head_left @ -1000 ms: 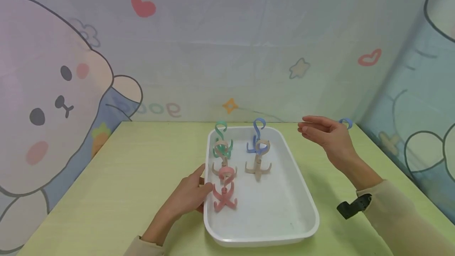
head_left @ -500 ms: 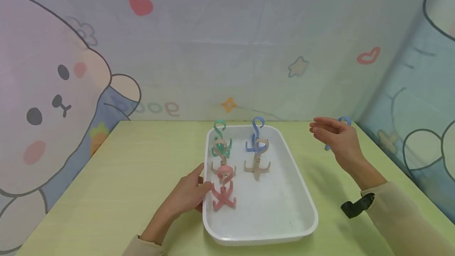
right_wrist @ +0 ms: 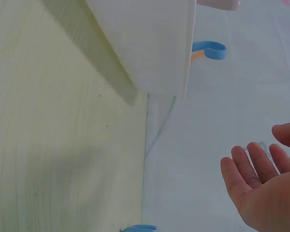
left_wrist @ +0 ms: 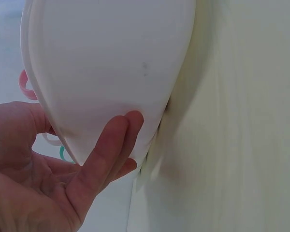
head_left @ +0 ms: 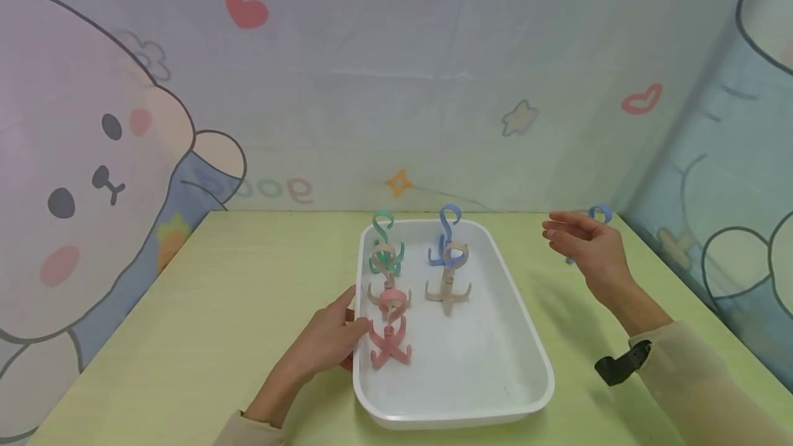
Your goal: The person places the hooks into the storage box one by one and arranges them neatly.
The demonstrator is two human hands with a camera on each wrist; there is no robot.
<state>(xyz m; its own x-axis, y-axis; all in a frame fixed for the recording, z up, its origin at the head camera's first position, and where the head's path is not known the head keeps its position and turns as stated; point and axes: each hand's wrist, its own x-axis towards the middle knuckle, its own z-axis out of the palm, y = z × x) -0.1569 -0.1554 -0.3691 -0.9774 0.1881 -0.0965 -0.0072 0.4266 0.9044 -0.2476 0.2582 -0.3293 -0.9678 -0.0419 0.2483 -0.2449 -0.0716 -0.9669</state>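
Observation:
My left hand [head_left: 331,339] pinches the long left wall of a white plastic tray [head_left: 477,363], thumb over the rim. In the left wrist view its fingers [left_wrist: 104,154] lie along the outer wall. Inside the tray stand several S-topped hanging hooks with curved prongs: a green hook [head_left: 383,221], a blue hook [head_left: 451,215], two beige hooks, one at the right [head_left: 448,292], and a pink hook [head_left: 390,348] nearest me. My right hand [head_left: 595,253] hovers over the table right of the tray, fingers relaxed, holding nothing. Behind it, partly hidden, is another blue hook [head_left: 601,212].
The tray rests on a pale yellow-green wood-grain table [head_left: 235,294]. A printed cloth backdrop [head_left: 372,88] with cartoon figures rises along the table's far edge and at both sides. A black strap [head_left: 622,363] shows at my right sleeve.
My right hand has moved a little to the right, away from the tray, then sunk slightly. The left hand keeps its hold on the tray, and the hooks inside have not moved.

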